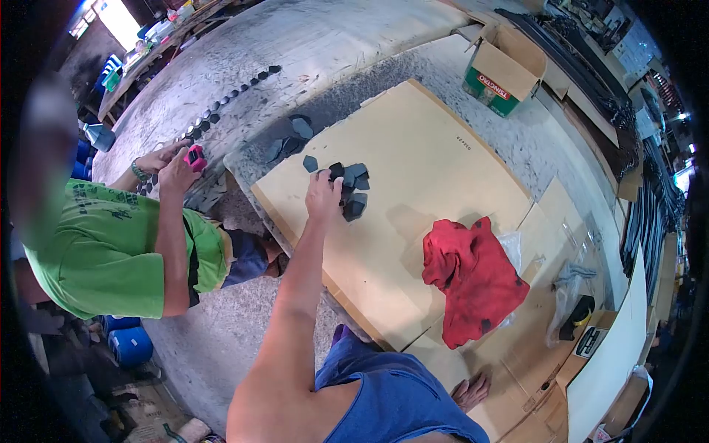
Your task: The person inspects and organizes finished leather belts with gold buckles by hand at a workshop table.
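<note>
My left hand (323,196) reaches out over the cardboard sheet (413,148), fingertips closed at a small black flat-sided piece (337,170). Close around it lies a loose cluster of dark grey, many-sided flat pieces (356,177), some overlapping. One more grey piece (310,163) sits just left of my fingers. My right hand (473,390) rests on the cardboard beside my body, fingers stretched out and holding nothing. Between my hands, a crumpled red cloth (476,280) lies on the cardboard, partly over clear plastic.
At left, a person in a green shirt (111,244) holds a pink-and-black object (195,158) by a row of dark pieces (229,97). Several grey pieces (284,148) lie beyond the cardboard. An open carton (502,70) stands at back right; a black-and-yellow tool (577,317) lies right.
</note>
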### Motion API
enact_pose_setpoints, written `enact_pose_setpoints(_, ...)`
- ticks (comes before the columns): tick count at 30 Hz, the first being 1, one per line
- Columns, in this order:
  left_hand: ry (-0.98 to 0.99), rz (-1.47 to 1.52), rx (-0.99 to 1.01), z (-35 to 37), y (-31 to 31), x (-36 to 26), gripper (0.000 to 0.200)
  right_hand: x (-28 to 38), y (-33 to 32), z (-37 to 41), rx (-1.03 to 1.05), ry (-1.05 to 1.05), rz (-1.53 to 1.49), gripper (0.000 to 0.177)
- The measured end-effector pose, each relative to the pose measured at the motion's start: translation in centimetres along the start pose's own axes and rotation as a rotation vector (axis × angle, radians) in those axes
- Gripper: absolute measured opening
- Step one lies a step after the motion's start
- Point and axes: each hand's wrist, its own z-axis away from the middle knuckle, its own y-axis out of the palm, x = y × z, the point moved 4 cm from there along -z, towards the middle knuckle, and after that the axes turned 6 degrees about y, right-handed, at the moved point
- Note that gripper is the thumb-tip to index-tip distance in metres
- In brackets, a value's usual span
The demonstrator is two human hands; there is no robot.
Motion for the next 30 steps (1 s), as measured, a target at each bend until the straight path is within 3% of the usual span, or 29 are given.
enact_pose_setpoints(7,-0.164,-0.231,0.323,-3.6,0.2,-0.6,0.043,0.5,-0.7,0.0,0.049,0.05,0.019,0.062)
enact_pose_setpoints(10,-0.156,-0.273,0.371,-4.1,0.3,-0.9,0.041,0.7,-0.9,0.2,0.082,0.09,0.005,0.062)
enact_pose_setpoints(14,-0.161,-0.277,0.401,-4.7,0.7,-0.5,0.042,0.8,-0.9,-0.1,0.157,0.103,0.013,0.063)
enact_pose_setpoints(16,-0.194,-0.281,0.434,-5.1,1.0,-0.3,0.046,0.2,-0.3,0.1,0.078,0.095,-0.025,0.064)
enact_pose_setpoints(26,-0.152,-0.265,0.53,-5.5,0.4,-0.6,0.056,-0.3,0.2,0.2,0.071,0.081,0.014,0.063)
enact_pose_setpoints(30,-0.214,0.022,0.323,-4.7,-0.5,0.8,0.054,0.1,-0.3,0.0,0.027,0.047,-0.04,0.063)
